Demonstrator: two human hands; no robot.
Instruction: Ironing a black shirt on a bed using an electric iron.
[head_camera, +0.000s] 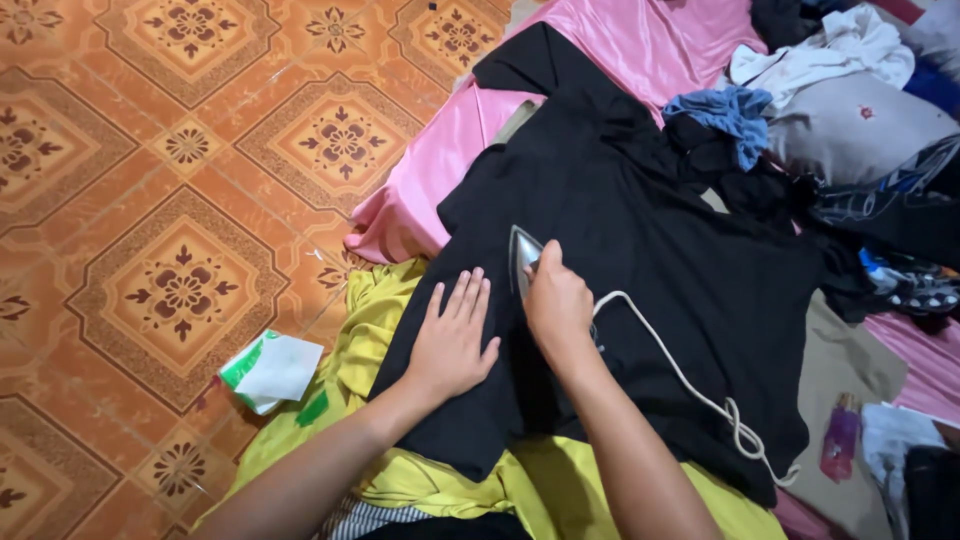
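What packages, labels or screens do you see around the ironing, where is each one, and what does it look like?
White and green packet: flat, crumpled, on the orange patterned floor tiles, left of the left hand.
Small pink bottle or pouch: lying at lower right, beyond the white iron cord.
No screens in view.

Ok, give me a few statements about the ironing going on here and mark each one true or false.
1. The right hand grips the iron on the black garment. True.
2. The left hand holds the white cord. False: it lies flat on the black garment.
3. A yellow cloth lies under the black garment. True.
4. The floor is plain grey. False: it has orange patterned tiles.
5. The pink cloth covers the iron. False: it lies beyond the garment.
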